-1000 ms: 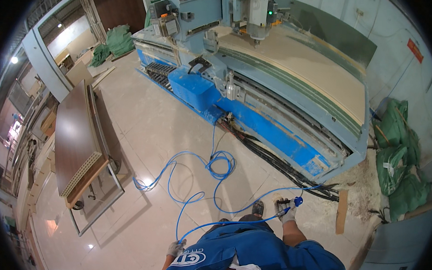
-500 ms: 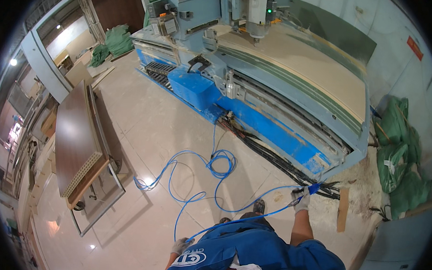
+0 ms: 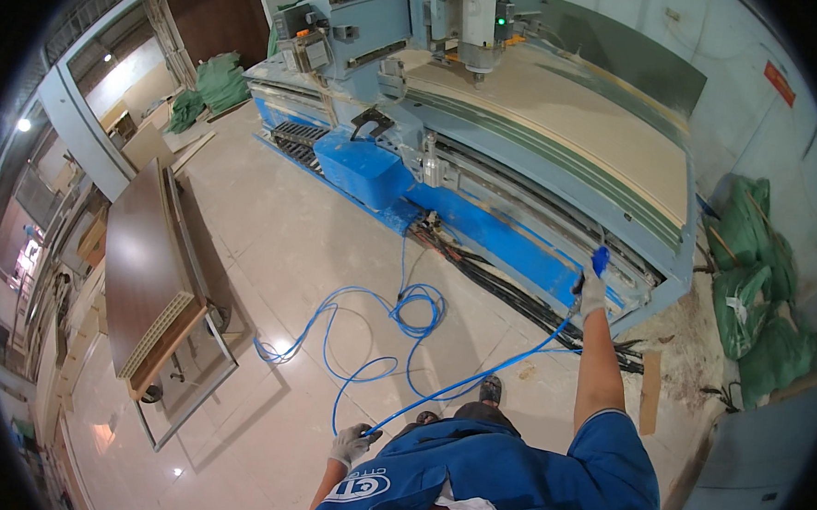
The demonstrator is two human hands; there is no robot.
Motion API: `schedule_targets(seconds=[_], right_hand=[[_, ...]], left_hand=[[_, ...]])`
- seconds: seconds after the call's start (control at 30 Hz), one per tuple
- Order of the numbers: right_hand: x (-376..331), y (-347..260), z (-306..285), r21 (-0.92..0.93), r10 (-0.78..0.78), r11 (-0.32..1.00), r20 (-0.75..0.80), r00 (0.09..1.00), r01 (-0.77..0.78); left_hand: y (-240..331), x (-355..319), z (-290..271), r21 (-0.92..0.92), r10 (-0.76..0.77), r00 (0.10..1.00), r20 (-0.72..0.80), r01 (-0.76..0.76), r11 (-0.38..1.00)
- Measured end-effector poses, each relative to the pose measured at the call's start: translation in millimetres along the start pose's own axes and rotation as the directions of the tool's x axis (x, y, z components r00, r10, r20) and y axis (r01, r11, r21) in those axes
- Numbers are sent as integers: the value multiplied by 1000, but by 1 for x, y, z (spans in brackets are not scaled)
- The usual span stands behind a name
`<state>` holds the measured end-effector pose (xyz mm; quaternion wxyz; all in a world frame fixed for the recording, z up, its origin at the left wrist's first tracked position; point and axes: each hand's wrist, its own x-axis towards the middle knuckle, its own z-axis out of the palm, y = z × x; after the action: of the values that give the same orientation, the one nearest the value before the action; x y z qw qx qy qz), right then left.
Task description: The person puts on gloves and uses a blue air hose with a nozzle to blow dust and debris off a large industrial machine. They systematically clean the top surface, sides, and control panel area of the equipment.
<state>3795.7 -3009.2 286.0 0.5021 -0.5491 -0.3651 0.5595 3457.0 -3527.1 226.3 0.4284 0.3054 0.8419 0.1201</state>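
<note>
My right hand (image 3: 593,297), in a light work glove, is closed around a blue air blow gun (image 3: 600,259), held up against the near side of the CNC router (image 3: 493,236). A blue air hose (image 3: 476,383) runs from the gun down across my front to my gloved left hand (image 3: 352,444), whose fingers are wrapped round it. Beyond that hand the hose drops to the floor and lies in loose loops (image 3: 419,311). Fingers of the right hand are partly hidden behind the gun's grip.
Black cables (image 3: 508,293) lie along the machine's foot, by dust and a cardboard strip (image 3: 649,394). Green sacks (image 3: 748,300) stand at the right wall. On the left is a wheeled cart with a brown board (image 3: 140,259). A pale sheet (image 3: 555,106) covers the machine bed.
My right hand has risen and reached forward with the blow gun, from above the floor cables to the machine's side rail. My left hand has shifted slightly up and right with the hose.
</note>
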Motion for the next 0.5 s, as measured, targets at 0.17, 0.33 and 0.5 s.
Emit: schedule_targets(seconds=[0.17,0.33,0.5], right_hand=[[4,-40,55,-198,-65,977,102,993,85],[6,-62,101,-279,-100,945,254,962,172],[10,-83,133,-386,-98,899,280,955,206]], left_hand=[[-8,-6,8,14,12,999,-45,-11,1000],[-15,-19,18,11,-39,998,-54,40,999],[-6,-31,21,-14,-111,993,-36,111,994]])
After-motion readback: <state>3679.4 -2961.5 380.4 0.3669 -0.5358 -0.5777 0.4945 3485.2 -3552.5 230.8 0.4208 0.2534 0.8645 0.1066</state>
